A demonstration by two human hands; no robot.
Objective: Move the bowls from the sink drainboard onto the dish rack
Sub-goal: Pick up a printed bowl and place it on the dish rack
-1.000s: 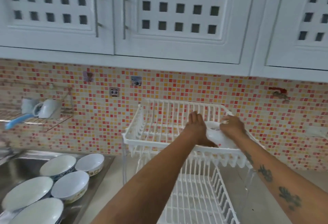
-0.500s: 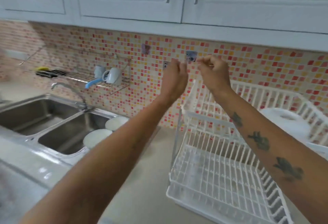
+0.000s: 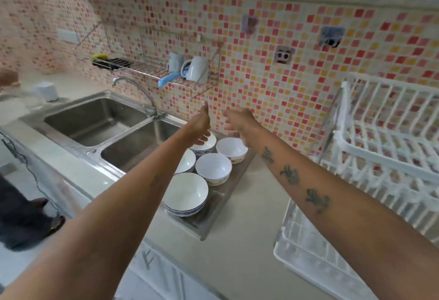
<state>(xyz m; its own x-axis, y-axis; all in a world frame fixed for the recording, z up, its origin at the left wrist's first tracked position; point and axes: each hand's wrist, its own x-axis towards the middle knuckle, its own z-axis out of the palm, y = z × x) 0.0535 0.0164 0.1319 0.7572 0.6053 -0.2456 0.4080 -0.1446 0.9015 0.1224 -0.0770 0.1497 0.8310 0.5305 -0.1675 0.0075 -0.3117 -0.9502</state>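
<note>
Several white bowls stand on the steel drainboard (image 3: 215, 207) right of the sink: a large blue-rimmed bowl (image 3: 185, 194) nearest me, a smaller bowl (image 3: 213, 168) behind it, another bowl (image 3: 231, 148) at the back right, and two more partly hidden by my left arm. My left hand (image 3: 199, 125) hovers over the back-left bowl, fingers apart, holding nothing. My right hand (image 3: 238, 122) is beside it above the back-right bowl, also empty and spread. The white two-tier dish rack (image 3: 370, 157) stands at the right.
A double steel sink (image 3: 114, 131) with a faucet (image 3: 140, 93) lies at the left. A wall wire shelf (image 3: 152, 71) holds mugs, a blue-handled utensil and a sponge. A white container (image 3: 46, 90) sits on the far-left counter. A dark animal (image 3: 26, 219) is on the floor at the left.
My hands let go of a bowl on the rack's upper tier, then swung left and down to above the bowls on the drainboard. The view turned left and down with them.
</note>
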